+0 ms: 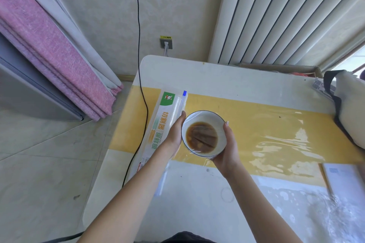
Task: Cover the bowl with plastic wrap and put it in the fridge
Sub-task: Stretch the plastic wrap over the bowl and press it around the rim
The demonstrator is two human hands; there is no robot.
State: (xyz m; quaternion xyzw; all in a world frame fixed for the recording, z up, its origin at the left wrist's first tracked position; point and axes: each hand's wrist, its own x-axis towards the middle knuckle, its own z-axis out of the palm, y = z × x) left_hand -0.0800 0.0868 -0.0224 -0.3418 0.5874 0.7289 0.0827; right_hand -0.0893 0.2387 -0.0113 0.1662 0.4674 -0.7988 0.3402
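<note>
Overhead, wrapped bowl (203, 133) cupped between left hand (174, 133) and right hand (229, 149), above yellow-striped table (256, 89).

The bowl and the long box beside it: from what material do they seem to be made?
The bowl looks like glazed ceramic: glossy white inside, a thin dark rim; clear film is stretched over it. The long box looks like printed cardboard, matte white with green and orange print, though this view cannot confirm it.
</note>
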